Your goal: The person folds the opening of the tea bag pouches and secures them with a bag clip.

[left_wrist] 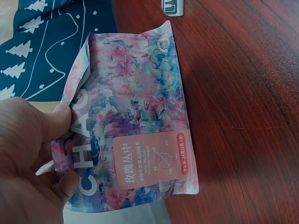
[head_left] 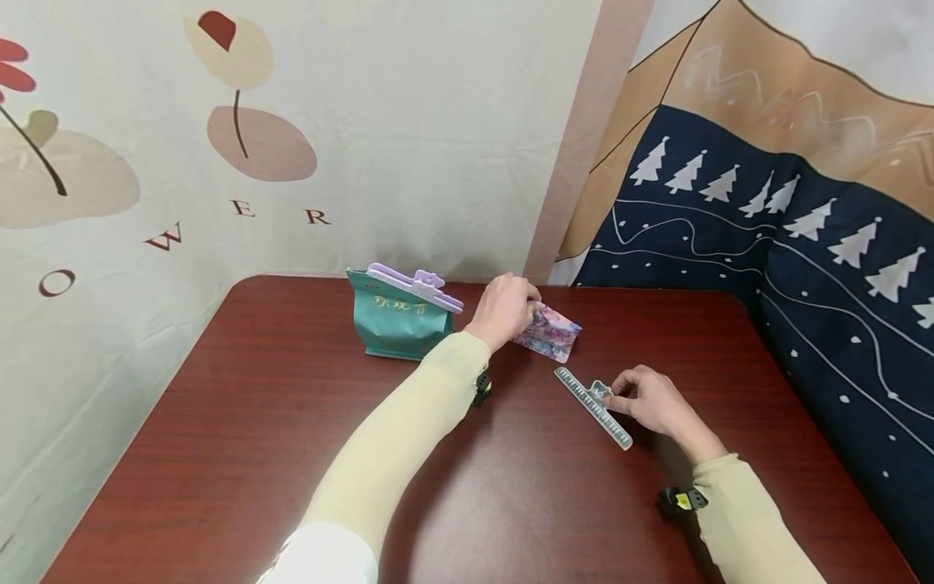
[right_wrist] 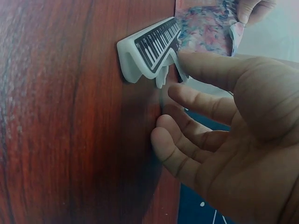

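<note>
My left hand (head_left: 506, 307) pinches the folded top edge of a pink-and-blue patterned tea pouch (left_wrist: 140, 88), thumb on its front. The pouch stands near the table's back edge, and its printed label shows in the left wrist view. To the right and nearer, a long white sealing clip (head_left: 594, 408) with a piano-key pattern lies slantwise on the table. My right hand (head_left: 653, 397) has thumb and forefinger at the handles of this clip (right_wrist: 154, 46), with the other fingers loosely bent below. Part of the handles is hidden behind the thumb.
A teal pouch (head_left: 397, 324) with a lilac sealing clip (head_left: 416, 285) across its top stands left of my left hand, close to that forearm. The dark red table (head_left: 241, 438) meets a curtain (head_left: 438, 162) at the back and a navy tree-patterned cloth (head_left: 839, 324) at right.
</note>
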Demonstrator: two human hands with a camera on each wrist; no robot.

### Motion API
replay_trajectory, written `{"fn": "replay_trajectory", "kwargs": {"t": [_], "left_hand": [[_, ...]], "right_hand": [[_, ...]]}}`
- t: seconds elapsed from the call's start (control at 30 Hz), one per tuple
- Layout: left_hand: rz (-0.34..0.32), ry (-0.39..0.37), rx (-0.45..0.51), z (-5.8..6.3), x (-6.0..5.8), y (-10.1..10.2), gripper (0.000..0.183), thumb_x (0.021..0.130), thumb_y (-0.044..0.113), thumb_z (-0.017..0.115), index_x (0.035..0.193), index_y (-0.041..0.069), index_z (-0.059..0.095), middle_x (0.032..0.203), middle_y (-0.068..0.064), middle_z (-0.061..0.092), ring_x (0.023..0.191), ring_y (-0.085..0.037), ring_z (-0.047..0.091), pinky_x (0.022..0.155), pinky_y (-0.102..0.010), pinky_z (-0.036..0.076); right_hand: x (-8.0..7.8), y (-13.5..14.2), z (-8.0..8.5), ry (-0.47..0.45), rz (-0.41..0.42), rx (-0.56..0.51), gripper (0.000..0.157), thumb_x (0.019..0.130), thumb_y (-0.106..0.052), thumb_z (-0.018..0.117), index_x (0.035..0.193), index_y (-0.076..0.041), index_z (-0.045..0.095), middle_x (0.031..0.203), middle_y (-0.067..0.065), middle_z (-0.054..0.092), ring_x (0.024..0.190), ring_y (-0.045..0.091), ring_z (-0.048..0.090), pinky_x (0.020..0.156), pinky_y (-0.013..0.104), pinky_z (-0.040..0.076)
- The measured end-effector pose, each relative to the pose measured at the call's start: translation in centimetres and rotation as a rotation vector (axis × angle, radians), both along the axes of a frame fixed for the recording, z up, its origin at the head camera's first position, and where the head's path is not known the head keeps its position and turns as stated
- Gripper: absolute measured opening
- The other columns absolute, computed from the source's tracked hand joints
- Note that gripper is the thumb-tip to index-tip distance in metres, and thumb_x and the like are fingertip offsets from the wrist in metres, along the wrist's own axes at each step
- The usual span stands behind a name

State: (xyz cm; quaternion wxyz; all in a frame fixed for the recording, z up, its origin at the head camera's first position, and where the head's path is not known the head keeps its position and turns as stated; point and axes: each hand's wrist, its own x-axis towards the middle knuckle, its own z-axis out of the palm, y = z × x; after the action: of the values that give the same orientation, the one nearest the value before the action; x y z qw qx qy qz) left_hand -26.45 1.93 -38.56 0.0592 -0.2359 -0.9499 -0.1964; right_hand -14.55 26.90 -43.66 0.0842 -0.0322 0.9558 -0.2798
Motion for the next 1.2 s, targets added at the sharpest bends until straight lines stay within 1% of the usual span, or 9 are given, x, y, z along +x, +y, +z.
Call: {"fn": "replay_trajectory", "kwargs": {"t": [0.1, 0.23, 0.47, 0.8, 0.93, 1.07, 1.2], "left_hand": [[0.003, -0.004, -0.004, 0.0, 0.0, 0.0, 0.017, 0.100, 0.021, 0.069, 0.107, 0.016, 0.084, 0.108, 0.002, 0.079, 0.098, -0.017, 0.062, 0.088, -0.029, 0.052], [0.008, -0.010, -0.001, 0.0, 0.0, 0.1, 0.017, 0.100, 0.021, 0.069, 0.108, 0.016, 0.084, 0.108, 0.002, 0.079, 0.098, -0.017, 0.062, 0.089, -0.030, 0.052], [0.012, -0.017, 0.000, 0.0, 0.1, 0.1, 0.018, 0.100, 0.021, 0.068, 0.108, 0.016, 0.083, 0.109, 0.002, 0.078, 0.097, -0.017, 0.061, 0.088, -0.029, 0.052], [0.009, -0.004, 0.010, 0.2, 0.2, 0.0, 0.017, 0.100, 0.019, 0.068, 0.106, 0.015, 0.084, 0.107, 0.002, 0.079, 0.095, -0.017, 0.062, 0.087, -0.029, 0.052], [0.010, -0.006, 0.011, 0.2, 0.2, 0.0, 0.017, 0.100, 0.020, 0.069, 0.106, 0.015, 0.084, 0.107, 0.002, 0.079, 0.094, -0.017, 0.061, 0.086, -0.029, 0.052], [0.017, -0.016, 0.012, 0.1, 0.1, 0.1, 0.017, 0.100, 0.021, 0.069, 0.106, 0.015, 0.084, 0.107, 0.001, 0.079, 0.095, -0.017, 0.060, 0.087, -0.029, 0.052], [0.014, -0.006, -0.002, 0.1, 0.1, 0.1, 0.017, 0.100, 0.021, 0.068, 0.105, 0.016, 0.084, 0.106, 0.002, 0.079, 0.095, -0.018, 0.061, 0.087, -0.030, 0.052]], "right_hand": [[0.1, 0.0, -0.1, -0.012, -0.005, -0.003, 0.016, 0.088, -0.020, 0.081, 0.090, -0.007, 0.073, 0.099, 0.014, 0.061, 0.081, 0.023, 0.052, 0.066, 0.034, 0.042], [0.2, 0.1, -0.1, -0.001, -0.003, -0.013, 0.014, 0.088, -0.018, 0.081, 0.084, -0.008, 0.072, 0.097, 0.013, 0.061, 0.080, 0.022, 0.051, 0.065, 0.034, 0.042], [0.2, 0.2, 0.0, 0.009, 0.012, -0.036, 0.015, 0.087, -0.015, 0.079, 0.077, -0.011, 0.069, 0.094, 0.011, 0.061, 0.079, 0.022, 0.051, 0.065, 0.034, 0.041], [0.1, 0.2, 1.1, -0.032, -0.002, -0.070, 0.016, 0.087, -0.015, 0.077, 0.077, -0.008, 0.067, 0.069, 0.001, 0.059, 0.068, 0.018, 0.052, 0.061, 0.033, 0.042], [0.1, 0.2, 1.3, -0.042, -0.005, -0.080, 0.017, 0.086, -0.014, 0.078, 0.076, -0.008, 0.066, 0.067, 0.000, 0.058, 0.066, 0.018, 0.053, 0.061, 0.034, 0.043], [0.1, 0.1, 1.3, -0.038, 0.002, -0.095, 0.018, 0.085, -0.017, 0.080, 0.077, -0.009, 0.066, 0.068, 0.001, 0.057, 0.067, 0.018, 0.052, 0.059, 0.033, 0.042], [0.1, 0.1, 1.2, -0.029, 0.010, -0.097, 0.020, 0.085, -0.020, 0.081, 0.078, -0.010, 0.066, 0.068, 0.000, 0.056, 0.066, 0.017, 0.052, 0.057, 0.032, 0.040]]}}
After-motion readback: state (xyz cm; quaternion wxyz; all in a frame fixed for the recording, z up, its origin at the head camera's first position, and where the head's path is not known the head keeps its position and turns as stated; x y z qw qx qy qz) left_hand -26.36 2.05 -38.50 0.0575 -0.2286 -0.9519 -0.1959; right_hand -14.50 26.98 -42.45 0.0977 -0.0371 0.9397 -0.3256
